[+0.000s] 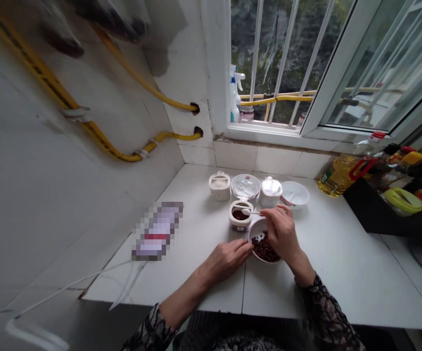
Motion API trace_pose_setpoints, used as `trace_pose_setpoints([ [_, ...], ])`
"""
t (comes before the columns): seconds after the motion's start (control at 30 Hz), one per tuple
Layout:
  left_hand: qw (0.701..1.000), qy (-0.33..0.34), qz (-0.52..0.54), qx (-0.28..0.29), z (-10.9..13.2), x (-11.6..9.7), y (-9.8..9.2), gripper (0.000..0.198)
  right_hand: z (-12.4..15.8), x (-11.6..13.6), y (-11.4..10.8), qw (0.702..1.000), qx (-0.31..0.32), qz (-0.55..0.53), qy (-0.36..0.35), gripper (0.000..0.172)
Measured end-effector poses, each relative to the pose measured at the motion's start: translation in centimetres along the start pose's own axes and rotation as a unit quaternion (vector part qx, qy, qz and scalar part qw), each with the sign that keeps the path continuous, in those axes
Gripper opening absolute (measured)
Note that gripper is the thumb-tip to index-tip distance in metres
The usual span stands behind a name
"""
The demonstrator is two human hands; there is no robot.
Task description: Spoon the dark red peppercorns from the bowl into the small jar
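My right hand [281,229] is closed on the handle of a small white spoon [251,212]. The spoon's bowl is at the open top of a white-rimmed jar [240,223] holding dark red-brown bits. Just in front of the jar, a white bowl [250,236] holds similar dark red pieces [264,247], partly hidden under my right hand. My left hand [229,256] rests beside the bowl, its fingertips at the left rim and its fingers together.
Behind stand a jar of pale grains [219,186], a bowl [245,185], another white jar [270,191] and a shallow bowl [296,194]. An oil bottle [337,173] and a black rack [370,207] are at right. A blurred purple-grey object [159,231] lies left.
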State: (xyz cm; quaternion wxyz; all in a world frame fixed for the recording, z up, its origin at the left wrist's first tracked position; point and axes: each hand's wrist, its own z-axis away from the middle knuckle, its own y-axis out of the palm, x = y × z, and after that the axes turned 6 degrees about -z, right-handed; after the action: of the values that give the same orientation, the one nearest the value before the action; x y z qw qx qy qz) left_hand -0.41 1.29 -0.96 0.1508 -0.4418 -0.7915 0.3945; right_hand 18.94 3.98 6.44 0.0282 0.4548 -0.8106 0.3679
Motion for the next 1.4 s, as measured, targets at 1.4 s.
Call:
trace_pose_setpoints([
  [1.4,1.000,0.005,0.006,0.001,-0.1,0.0,-0.2,0.014,2.0,-1.6,-1.5,0.879,-0.069,-0.257,0.395,0.016],
])
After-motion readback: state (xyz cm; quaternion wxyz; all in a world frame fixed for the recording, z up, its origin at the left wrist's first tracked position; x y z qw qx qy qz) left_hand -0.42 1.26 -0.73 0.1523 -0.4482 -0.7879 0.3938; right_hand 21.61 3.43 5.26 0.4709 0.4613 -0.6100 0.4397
